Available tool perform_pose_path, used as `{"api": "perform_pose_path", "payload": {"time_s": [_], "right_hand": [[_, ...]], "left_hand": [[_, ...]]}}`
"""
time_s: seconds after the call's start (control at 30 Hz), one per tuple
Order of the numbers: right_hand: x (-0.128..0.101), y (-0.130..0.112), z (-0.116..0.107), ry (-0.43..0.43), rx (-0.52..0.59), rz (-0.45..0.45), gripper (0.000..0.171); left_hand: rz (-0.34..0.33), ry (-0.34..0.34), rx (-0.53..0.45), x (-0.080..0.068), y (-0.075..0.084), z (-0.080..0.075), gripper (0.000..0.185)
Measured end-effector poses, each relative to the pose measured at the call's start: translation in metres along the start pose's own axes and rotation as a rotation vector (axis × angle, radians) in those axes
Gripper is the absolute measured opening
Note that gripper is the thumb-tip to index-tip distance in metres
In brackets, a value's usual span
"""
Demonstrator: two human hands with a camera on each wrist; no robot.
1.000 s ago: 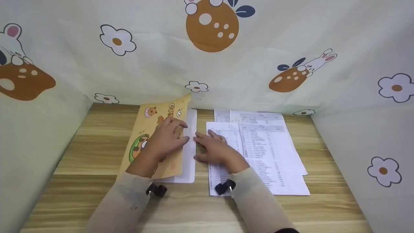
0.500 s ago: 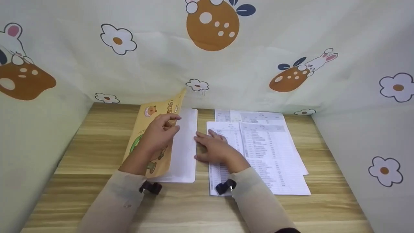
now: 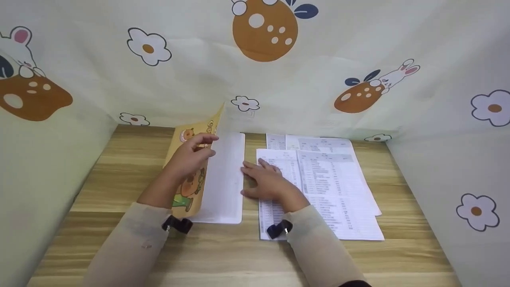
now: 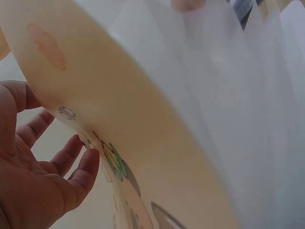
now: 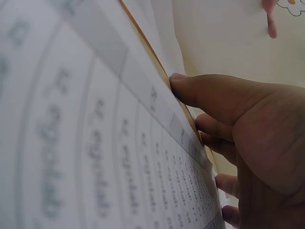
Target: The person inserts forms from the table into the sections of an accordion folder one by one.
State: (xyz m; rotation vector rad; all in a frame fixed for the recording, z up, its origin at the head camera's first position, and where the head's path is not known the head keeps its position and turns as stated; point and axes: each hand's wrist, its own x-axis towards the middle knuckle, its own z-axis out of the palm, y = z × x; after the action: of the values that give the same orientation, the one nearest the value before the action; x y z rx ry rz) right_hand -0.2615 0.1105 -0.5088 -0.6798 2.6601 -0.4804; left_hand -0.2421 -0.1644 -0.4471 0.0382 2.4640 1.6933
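A thin yellow plastic folder printed with cartoon animals point(image 3: 187, 187) lies near the middle of the pale wood-grain bench point(image 3: 119, 175), its cover raised steeply while the translucent white back leaf point(image 3: 225, 179) stays flat on the wood. The left hand point(image 3: 190, 157) holds the lifted cover by its free edge, fingers curled on the outer face and thumb at the rim, so this grip is clamped on the folder; the left wrist view shows the fingers point(image 4: 71, 157) lying against the curved cover. The right hand point(image 3: 267, 181) rests with straight, spread fingers, its grip apart, pressing on the nearest printed white sheet point(image 3: 279, 187) of a fanned stack of table-filled paper pages point(image 3: 338, 191) just beside the folder's right edge. As far as can be judged, the folder stands opened and ready, nothing shows inside it, and the pages all lie outside it on the bench, so the loading is not yet begun. A cream cloth patterned with flowers, rabbits and orange mushrooms point(image 3: 318, 79) screens the bench.
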Motion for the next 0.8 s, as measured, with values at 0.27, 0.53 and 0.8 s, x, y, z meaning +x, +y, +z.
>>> {"api": "perform_pose_path", "payload": {"time_s": [0.27,0.53,0.8], "right_hand": [[-0.001,0.002,-0.001,-0.001,0.004,-0.007,0.077],[-0.001,0.003,0.000,0.001,-0.009,-0.040,0.078],[-0.002,0.003,0.001,-0.010,-0.016,-0.032,0.078]], "left_hand": [[0.045,-0.019,-0.105,0.004,-0.002,-0.013,0.039],[0.014,-0.042,-0.321,0.006,-0.008,-0.028,0.029],[0.050,-0.064,-0.468,0.004,-0.010,-0.038,0.036]]}}
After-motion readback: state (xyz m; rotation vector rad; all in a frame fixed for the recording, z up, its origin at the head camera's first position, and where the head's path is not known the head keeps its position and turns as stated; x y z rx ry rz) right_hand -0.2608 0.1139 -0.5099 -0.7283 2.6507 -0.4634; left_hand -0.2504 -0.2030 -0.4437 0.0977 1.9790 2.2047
